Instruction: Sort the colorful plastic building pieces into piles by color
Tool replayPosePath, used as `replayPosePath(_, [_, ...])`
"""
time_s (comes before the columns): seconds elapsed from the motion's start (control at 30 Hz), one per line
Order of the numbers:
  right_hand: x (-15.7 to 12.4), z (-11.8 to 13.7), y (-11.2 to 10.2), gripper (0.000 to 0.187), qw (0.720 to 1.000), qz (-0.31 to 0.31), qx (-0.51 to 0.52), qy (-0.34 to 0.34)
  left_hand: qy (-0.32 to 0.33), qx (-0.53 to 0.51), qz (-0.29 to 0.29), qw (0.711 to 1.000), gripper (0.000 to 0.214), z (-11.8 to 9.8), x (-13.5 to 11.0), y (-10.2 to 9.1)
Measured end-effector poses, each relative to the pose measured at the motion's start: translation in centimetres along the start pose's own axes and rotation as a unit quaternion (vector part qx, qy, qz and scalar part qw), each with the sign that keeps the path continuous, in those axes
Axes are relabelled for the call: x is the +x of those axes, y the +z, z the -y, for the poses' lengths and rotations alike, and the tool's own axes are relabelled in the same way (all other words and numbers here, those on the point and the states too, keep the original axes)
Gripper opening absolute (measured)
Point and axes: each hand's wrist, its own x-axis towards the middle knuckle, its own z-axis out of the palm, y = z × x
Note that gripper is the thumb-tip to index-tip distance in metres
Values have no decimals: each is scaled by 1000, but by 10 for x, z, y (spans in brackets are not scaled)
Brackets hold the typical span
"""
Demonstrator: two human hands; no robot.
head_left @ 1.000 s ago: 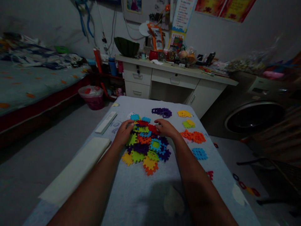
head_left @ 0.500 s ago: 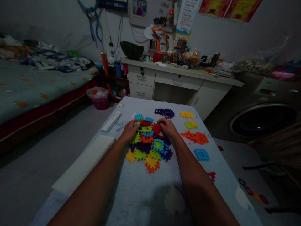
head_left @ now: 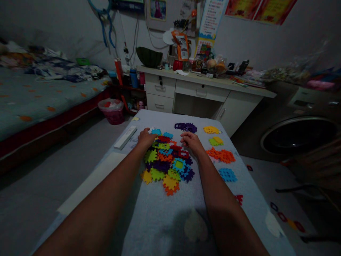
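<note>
A mixed heap of toothed plastic building pieces point(head_left: 160, 165) lies on the cloth-covered table. At its far left edge is my left hand point(head_left: 145, 138), fingers apart, beside a light-blue piece point(head_left: 156, 132); nothing shows in its grip. My right hand point(head_left: 190, 140) hovers at the heap's far right with fingers loosely bent and apart, holding nothing visible. Just below those fingers lies a red piece point(head_left: 183, 154) on the heap. Sorted by colour around it are purple pieces point(head_left: 185, 127), yellow pieces point(head_left: 211, 129), green-yellow pieces point(head_left: 216, 141), orange pieces point(head_left: 221, 155) and blue pieces point(head_left: 227, 175).
A white box point(head_left: 125, 138) and a pale flat board point(head_left: 90, 185) lie along the table's left side. Red pieces point(head_left: 239, 200) are partly hidden by my right forearm. Beyond stand a desk point(head_left: 202, 89), a pink bin point(head_left: 112, 112) and a washing machine point(head_left: 298, 117).
My right hand has let go of the red piece, which now lies on the heap. My left hand has shifted slightly left and away from the pieces.
</note>
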Motion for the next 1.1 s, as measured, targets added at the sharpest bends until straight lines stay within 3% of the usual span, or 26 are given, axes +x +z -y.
replayPosePath(0.07, [3, -9, -2, 28, 999, -33, -2, 11, -42, 43, 0, 998, 71, -11, 6, 3])
replayPosePath(0.2, [7, -25, -5, 28, 999, -44, -12, 19, -52, 128, 52, 989, 85, -36, 9, 9])
replayPosePath(0.33, [10, -33, -5, 27, 998, -45, -32, 0, -19, 176, 90, 980, 78, -51, 11, 15])
replayPosePath(0.47, [12, -36, -5, 30, 994, -62, -86, -12, 57, 188, 173, 965, 62, -64, 10, 20])
replayPosePath(0.6, [13, -36, -5, 41, 990, -63, -121, -21, 126, 168, 244, 947, 52, -79, 2, 21])
replayPosePath(0.73, [11, -33, -5, 45, 996, -43, -82, -10, 194, 146, 295, 924, 49, -90, -9, 18])
replayPosePath(0.87, [9, -25, -6, 37, 999, -28, -19, 4, 258, 102, 299, 913, 47, -97, -19, 11])
replayPosePath(0.97, [7, -19, -7, 28, 1000, -26, -13, 0, 265, 19, 279, 923, 48, -101, -28, 6])
replayPosePath(1.1, [6, -13, -9, 22, 997, -21, -64, -35, 223, -121, 281, 925, 53, -104, -49, -2])
